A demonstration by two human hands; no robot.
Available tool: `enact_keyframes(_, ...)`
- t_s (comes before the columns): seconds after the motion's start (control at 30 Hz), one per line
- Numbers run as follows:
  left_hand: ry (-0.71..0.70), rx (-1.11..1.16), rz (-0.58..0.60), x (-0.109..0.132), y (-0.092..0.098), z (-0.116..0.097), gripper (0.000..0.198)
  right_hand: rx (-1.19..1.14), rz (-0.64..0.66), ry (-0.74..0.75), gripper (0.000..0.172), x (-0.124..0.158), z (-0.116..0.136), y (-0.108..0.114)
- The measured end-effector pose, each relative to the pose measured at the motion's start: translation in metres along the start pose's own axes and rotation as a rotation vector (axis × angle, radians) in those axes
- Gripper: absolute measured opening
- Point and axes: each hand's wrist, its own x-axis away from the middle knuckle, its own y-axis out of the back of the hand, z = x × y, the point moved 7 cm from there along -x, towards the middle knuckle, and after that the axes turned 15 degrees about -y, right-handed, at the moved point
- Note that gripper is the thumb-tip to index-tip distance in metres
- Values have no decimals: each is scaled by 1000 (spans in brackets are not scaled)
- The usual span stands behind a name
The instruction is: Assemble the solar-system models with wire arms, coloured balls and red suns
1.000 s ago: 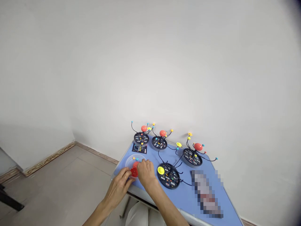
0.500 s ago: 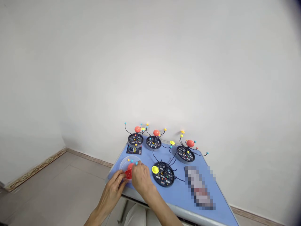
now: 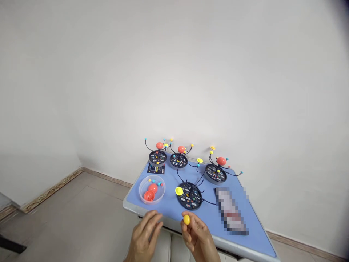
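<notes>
Between the fingertips of my right hand [image 3: 197,233] is a small yellow ball [image 3: 187,219], held over the table's front edge. My left hand [image 3: 145,233] hovers to the left, fingers apart and bent, with nothing in it. Beyond the hands, a solar system model [image 3: 190,196] rests on the blue table; its black arms spread out, and a yellow ringed planet [image 3: 179,191] sits on one of them. At the left, a clear round tub [image 3: 141,194] holds a red ball [image 3: 153,187], a hollow red half-ball [image 3: 149,196] and several small coloured balls.
Three models with red centre balls stand along the back: one at left [image 3: 157,158], one in the middle [image 3: 178,160] and one at right [image 3: 216,174]. A dark printed card [image 3: 156,168] lies by the left one. A blurred-out flat object [image 3: 231,211] lies at the right.
Both hands have come out of the clear tub and back toward me. My right hand has moved right and now shows a yellow ball; my left hand has let go of the tub's contents.
</notes>
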Motion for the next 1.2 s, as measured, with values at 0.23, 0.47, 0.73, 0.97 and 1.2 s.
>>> enact_keyframes(0.23,131,392,18,-28,-39,-42,18,-45,-18,43,43,7,0,16)
enact_keyframes(0.47,331,518,52,-39,-62,-44,16,344,-103,290,35,23,16,22)
enact_keyframes(0.73,422,544,50,-22,-77,-44,22,323,-230,380,36,32,19,34)
enact_keyframes(0.97,549,634,82,-18,-95,-41,30,364,-240,325,38,27,24,45)
enact_keyframes(1.2,655,778,137,-22,-137,-33,50,293,-428,358,47,31,63,69)
